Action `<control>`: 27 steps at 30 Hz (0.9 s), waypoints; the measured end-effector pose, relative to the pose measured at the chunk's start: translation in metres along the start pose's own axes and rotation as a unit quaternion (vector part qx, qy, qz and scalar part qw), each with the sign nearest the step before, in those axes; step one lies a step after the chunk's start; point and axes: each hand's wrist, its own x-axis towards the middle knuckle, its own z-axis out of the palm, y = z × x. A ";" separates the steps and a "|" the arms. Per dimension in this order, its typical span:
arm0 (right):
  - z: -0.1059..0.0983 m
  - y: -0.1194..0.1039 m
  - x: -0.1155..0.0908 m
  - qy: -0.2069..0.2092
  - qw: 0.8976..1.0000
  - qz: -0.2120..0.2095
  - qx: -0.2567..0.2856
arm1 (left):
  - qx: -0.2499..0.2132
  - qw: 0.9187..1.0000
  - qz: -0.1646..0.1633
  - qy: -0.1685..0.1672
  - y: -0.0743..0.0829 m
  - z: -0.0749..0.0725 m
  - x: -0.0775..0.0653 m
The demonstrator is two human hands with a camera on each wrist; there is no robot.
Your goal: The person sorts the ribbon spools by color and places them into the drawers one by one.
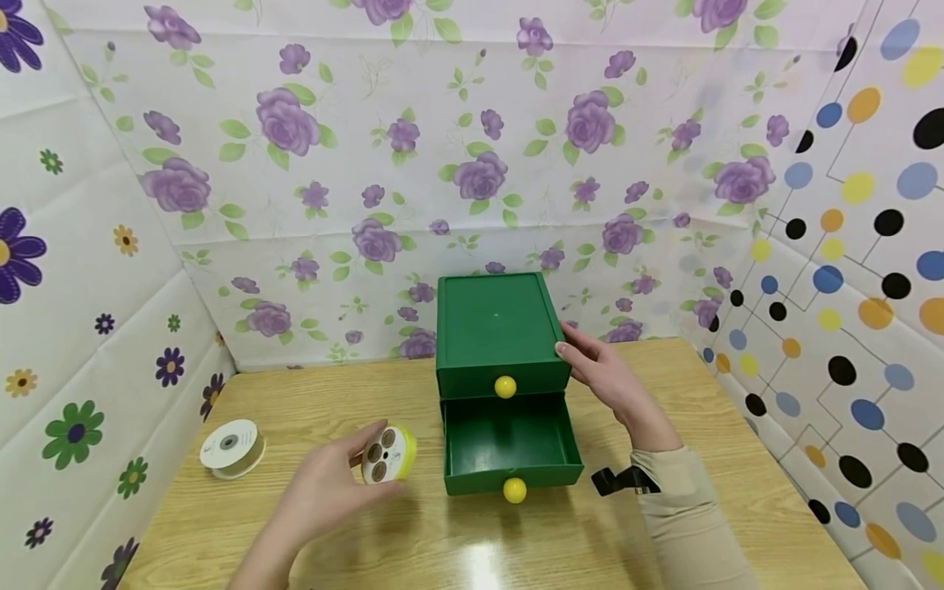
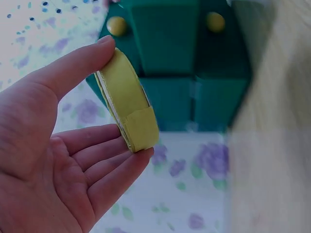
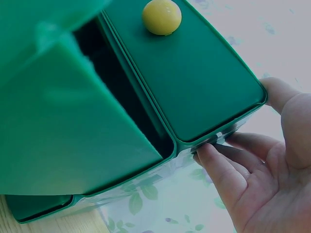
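Observation:
My left hand (image 1: pixel 332 479) holds a spool of yellow ribbon (image 1: pixel 389 455) on edge between thumb and fingers, its white side disc with brown round holes towards the head camera. In the left wrist view the yellow ribbon (image 2: pixel 130 97) shows wound round the rim. Just right of the spool stands a green drawer cabinet (image 1: pixel 497 319) with yellow knobs. Its middle drawer (image 1: pixel 509 447) is pulled out and the green floor inside shows; the top drawer is closed. My right hand (image 1: pixel 605 373) grips the cabinet's upper right side, thumb at the top edge and fingers (image 3: pixel 221 170) along the side wall.
A white ribbon spool (image 1: pixel 232 447) lies flat at the left of the wooden table (image 1: pixel 354 385). A black strap end (image 1: pixel 619 480) sticks out from the right sleeve, near the drawer. Flowered cloth (image 1: pixel 479 147) hangs right behind the cabinet, with patterned cloths at both sides.

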 end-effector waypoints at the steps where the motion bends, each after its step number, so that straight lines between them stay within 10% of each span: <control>1: 0.000 0.000 0.000 0.000 1.000 0.001 0.000 | -0.006 1.000 0.009 0.003 0.004 0.001 0.001; 27: 0.001 0.000 0.001 0.007 1.000 0.007 0.002 | -0.028 0.990 0.137 -0.014 0.078 0.058 0.050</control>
